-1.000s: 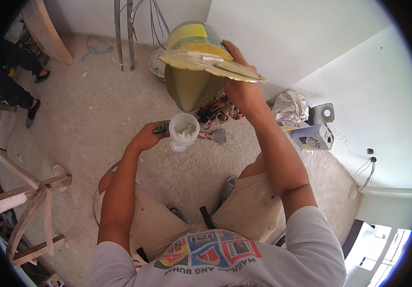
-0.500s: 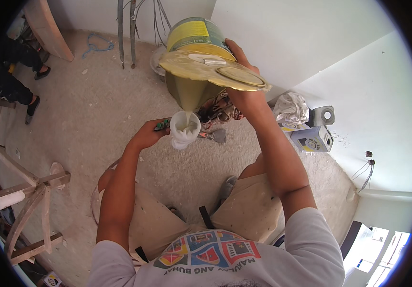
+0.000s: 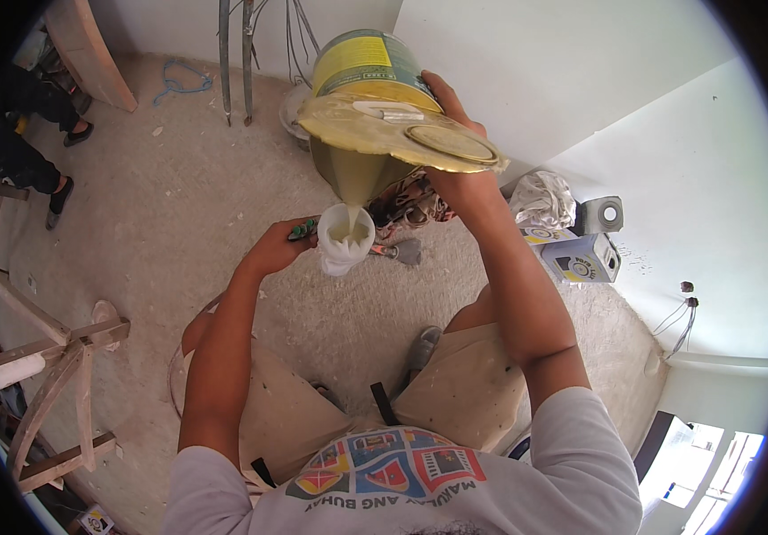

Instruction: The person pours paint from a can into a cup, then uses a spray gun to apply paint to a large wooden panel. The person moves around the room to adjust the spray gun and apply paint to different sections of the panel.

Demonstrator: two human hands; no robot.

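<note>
My right hand (image 3: 462, 178) grips a yellow and green paint can (image 3: 368, 67) from its right side, tipped with its mouth downward. The can's bent-back lid (image 3: 375, 129) hangs across the front, hiding part of the rim. From the can a thin stream of pale liquid runs into a white cup (image 3: 341, 259) just below. My left hand (image 3: 275, 250) is closed at the cup's left side, on a dark piece with green parts; fingers hide most of it. Behind the cup, on the floor, lie a putty knife (image 3: 408, 251) and a patterned cloth (image 3: 415, 203).
At the right wall stand a square metal tin (image 3: 587, 260) and a crumpled white bag (image 3: 544, 201). A wooden frame (image 3: 72, 352) occupies the left. Another person's legs (image 3: 36, 143) show at far left. Two upright rods (image 3: 247, 71) and blue string (image 3: 179, 80) are further back.
Both hands hold nearly the same pose. The can has shifted very slightly, and liquid keeps running from it into the cup.
</note>
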